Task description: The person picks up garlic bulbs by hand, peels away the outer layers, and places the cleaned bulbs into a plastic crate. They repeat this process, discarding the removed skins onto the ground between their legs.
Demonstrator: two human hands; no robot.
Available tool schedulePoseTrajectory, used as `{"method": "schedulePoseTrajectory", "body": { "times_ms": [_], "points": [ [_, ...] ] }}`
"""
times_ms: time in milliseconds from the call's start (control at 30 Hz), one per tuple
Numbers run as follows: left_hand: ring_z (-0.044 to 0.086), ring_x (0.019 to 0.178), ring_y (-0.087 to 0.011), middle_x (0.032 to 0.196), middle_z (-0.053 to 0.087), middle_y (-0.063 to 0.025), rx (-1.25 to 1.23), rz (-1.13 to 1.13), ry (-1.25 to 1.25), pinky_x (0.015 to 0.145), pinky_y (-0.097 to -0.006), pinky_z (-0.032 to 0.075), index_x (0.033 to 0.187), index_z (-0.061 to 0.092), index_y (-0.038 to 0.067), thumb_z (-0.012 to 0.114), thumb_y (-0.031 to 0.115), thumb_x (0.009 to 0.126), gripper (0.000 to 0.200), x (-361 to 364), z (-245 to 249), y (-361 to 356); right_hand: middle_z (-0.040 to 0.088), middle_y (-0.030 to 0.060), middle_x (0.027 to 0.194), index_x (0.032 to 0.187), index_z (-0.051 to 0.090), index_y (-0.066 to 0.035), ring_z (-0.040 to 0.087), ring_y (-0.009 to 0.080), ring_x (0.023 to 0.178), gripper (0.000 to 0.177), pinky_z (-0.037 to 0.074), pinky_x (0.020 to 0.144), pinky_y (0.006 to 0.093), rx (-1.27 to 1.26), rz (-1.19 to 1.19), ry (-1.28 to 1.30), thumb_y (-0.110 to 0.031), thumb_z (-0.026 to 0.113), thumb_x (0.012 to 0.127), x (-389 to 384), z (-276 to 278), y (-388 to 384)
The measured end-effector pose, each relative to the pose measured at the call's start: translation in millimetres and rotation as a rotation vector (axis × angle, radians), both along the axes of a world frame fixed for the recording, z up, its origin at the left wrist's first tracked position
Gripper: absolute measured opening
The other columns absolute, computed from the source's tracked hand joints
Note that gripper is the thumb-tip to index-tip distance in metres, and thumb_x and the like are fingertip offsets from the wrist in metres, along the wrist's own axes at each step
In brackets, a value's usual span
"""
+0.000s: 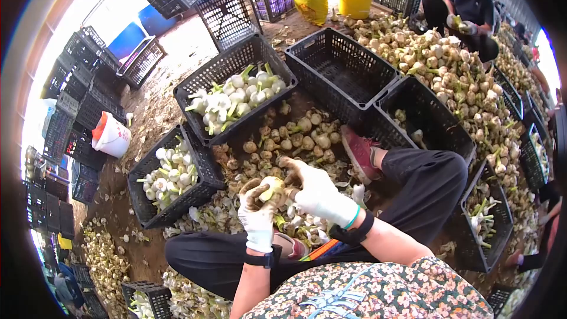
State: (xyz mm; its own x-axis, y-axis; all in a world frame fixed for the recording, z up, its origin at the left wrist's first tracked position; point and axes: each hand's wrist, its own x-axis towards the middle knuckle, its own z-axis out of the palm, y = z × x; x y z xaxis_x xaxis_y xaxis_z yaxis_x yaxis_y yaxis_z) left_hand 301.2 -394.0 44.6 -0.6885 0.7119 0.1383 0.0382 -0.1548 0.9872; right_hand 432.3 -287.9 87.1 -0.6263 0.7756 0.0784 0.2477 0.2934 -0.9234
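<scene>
A pale garlic bulb (273, 188) with a greenish stem is held in my left hand (257, 210), whose white glove has soiled fingertips wrapped round it. My right hand (319, 194), in a similar white glove, is close beside the bulb. Its index finger stretches out above, and its lower fingertips are right at the bulb's side. Beyond my hands lies a pile of unpeeled garlic bulbs (301, 136) on the ground. Loose garlic skins (218, 218) lie under and around my hands, between my legs.
A black crate (204, 136) of cleaned garlic stands ahead; a smaller crate (147, 218) of garlic stands left. More black crates (331, 97) stand ahead right. A large garlic heap (437, 53) spreads to the right, with another person (469, 0) behind it. A white bucket (115, 139) stands far left.
</scene>
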Motion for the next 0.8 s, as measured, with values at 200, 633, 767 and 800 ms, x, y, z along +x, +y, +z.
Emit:
{"method": "schedulePoseTrajectory", "body": {
  "times_ms": [200, 633, 767, 800],
  "points": [
    [0.059, 0.109, -0.0167, 0.125, 0.053, -0.0052, -0.056, 0.036, -0.048, 0.093, -0.0296, 0.05, 0.103, 0.068, 0.001, 0.078, -0.003, 0.078, 0.027, 4.3, -15.3, -0.7, 0.058, 0.0319, 0.122, 0.136, 0.043, 0.009, 0.058, 0.0427, 0.113, 0.063, 0.046, 0.098, 0.043, 0.218, 0.047, -0.118, -0.001, 0.053, 0.075, -11.5, -14.4, -4.9],
    [0.057, 0.119, -0.0236, 0.136, 0.055, -0.0112, 0.156, -0.198, -0.579, 0.102, -0.0376, 0.047, 0.116, 0.063, 0.002, 0.065, 0.0, 0.09, 0.026, -16.8, -20.2, -3.1, 0.064, 0.0251, 0.094, 0.106, 0.061, 0.002, 0.062, 0.0416, 0.088, 0.027, 0.05, 0.078, 0.0436, 0.059, -0.033, -0.059, -0.006, 0.057, 0.08, -11.3, -46.4, 28.5],
    [0.055, 0.121, -0.0256, 0.137, 0.054, -0.0131, 0.329, -0.273, -0.817, 0.099, -0.0435, 0.048, 0.124, 0.056, 0.007, 0.068, 0.013, 0.091, 0.035, -12.8, -23.6, 10.8, 0.066, 0.0058, 0.084, 0.093, 0.064, 0.001, 0.06, 0.0162, 0.075, 0.015, 0.049, 0.072, 0.0299, -0.762, -0.042, 0.278, -0.001, 0.056, 0.082, -9.8, -64.6, 23.4],
    [0.055, 0.122, -0.0265, 0.136, 0.055, -0.0116, 0.233, -0.271, -0.817, 0.101, -0.0459, 0.046, 0.125, 0.055, 0.011, 0.067, 0.016, 0.092, 0.035, -13.4, -26.4, 12.6, 0.062, -0.0011, 0.082, 0.093, 0.064, 0.001, 0.053, 0.0072, 0.076, 0.012, 0.047, 0.071, 0.025, -0.828, -0.058, 0.351, 0.001, 0.057, 0.083, -8.1, -62.9, 21.4]
  ]
}}
